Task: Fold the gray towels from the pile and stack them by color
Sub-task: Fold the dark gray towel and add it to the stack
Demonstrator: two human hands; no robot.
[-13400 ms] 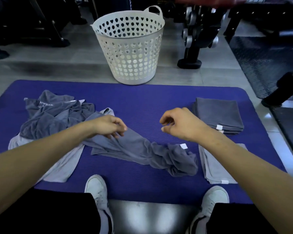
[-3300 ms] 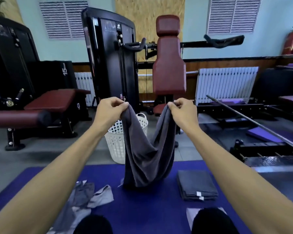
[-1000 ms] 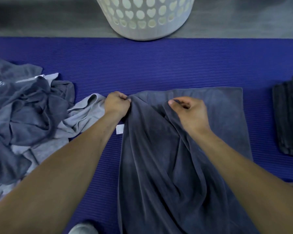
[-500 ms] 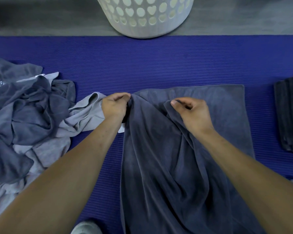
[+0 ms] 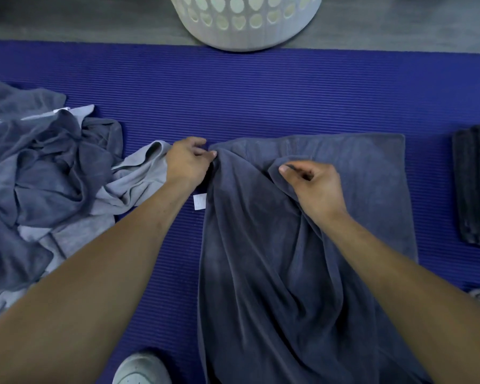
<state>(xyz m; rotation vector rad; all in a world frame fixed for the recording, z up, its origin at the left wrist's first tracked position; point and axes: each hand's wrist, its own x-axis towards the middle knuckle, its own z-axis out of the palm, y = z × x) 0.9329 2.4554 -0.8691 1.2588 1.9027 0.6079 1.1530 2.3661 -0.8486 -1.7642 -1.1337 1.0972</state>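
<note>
A white shoe [image 5: 142, 368] is showing at the bottom edge, on the blue mat [image 5: 261, 92]. Beside it, a dark gray towel [image 5: 275, 273] is lying rumpled down the mat, its far part spread flat. The left hand [image 5: 187, 163] is pinching the towel's upper left corner — a tight grip — with a white tag [image 5: 200, 201] sticking out just below. The right hand [image 5: 315, 187] is gripping a raised fold near the middle. To the left, the pile [image 5: 47, 176] is sitting tangled — dark and light grays mixed. A folded dark stack [image 5: 477, 187] is lying at the right edge. Farthest off, a white basket [image 5: 247, 20] is standing on the floor.
</note>
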